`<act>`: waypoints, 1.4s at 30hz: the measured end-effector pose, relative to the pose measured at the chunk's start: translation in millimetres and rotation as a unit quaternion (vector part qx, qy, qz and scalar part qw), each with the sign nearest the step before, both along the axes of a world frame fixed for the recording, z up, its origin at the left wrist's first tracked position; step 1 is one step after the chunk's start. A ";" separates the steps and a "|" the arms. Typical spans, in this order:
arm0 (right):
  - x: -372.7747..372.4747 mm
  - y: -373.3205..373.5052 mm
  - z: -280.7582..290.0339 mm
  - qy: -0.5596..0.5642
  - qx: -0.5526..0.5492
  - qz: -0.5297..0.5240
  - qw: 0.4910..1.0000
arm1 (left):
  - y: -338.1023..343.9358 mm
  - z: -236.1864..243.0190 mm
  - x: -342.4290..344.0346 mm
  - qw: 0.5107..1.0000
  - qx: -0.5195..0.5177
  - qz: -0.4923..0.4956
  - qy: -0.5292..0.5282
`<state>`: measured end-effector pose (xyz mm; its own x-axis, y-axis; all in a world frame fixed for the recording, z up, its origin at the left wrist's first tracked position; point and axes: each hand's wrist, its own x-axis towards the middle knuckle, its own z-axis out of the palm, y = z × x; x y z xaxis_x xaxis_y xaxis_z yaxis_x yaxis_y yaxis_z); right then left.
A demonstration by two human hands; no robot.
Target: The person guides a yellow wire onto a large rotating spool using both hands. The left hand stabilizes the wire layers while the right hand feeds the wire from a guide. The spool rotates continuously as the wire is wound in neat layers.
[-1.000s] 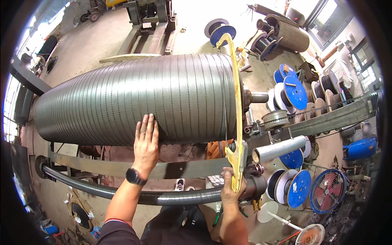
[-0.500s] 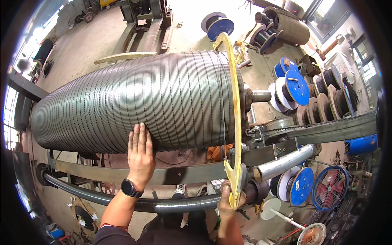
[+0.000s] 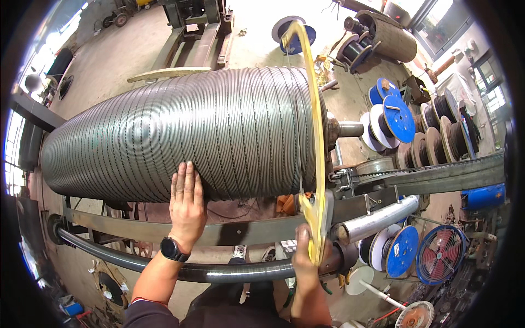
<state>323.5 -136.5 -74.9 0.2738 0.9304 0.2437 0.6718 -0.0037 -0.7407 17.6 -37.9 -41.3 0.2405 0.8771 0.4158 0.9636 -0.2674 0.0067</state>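
Note:
A large drum tightly wound with grey metal wire (image 3: 164,131) lies across the view. My left hand (image 3: 187,208) rests on its near side, palm down and fingers stretched out. At the drum's right end my right hand (image 3: 306,251) grips the handle of a yellow hacksaw (image 3: 316,104). The saw's frame arches away from me over the windings, and its thin blade runs along the wire surface near the end. Slight blur covers the right hand, and its fingers are partly behind the handle.
A black roller (image 3: 235,272) and a steel beam (image 3: 147,229) run along the near side. To the right are a silver tube (image 3: 377,217), a drive chain (image 3: 421,170) and several cable spools (image 3: 398,117). Fans (image 3: 442,251) stand lower right. Forklift forks (image 3: 203,46) lie beyond the drum.
The hacksaw and my right hand have shifted away from me, toward the drum's far side. My left hand stays nearly in place on the wire.

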 end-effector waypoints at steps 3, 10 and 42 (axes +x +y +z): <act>-4.4 0.3 3.2 0.044 0.026 0.002 0.999 | 0.5 3.5 -2.2 1.000 -0.002 -0.008 0.001; -4.7 -19.5 2.0 0.112 0.078 0.016 0.991 | 1.4 -3.0 -2.6 1.000 0.006 0.001 -0.018; -5.7 -12.1 39.2 0.094 0.141 0.098 0.981 | -0.1 -0.1 -0.4 1.000 0.009 0.010 -0.015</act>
<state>317.8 -148.6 -35.7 0.1614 0.8722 0.4617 0.4903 0.3351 -0.8046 17.2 -38.0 -41.4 0.2092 0.8742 0.4382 0.9684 -0.2475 0.0315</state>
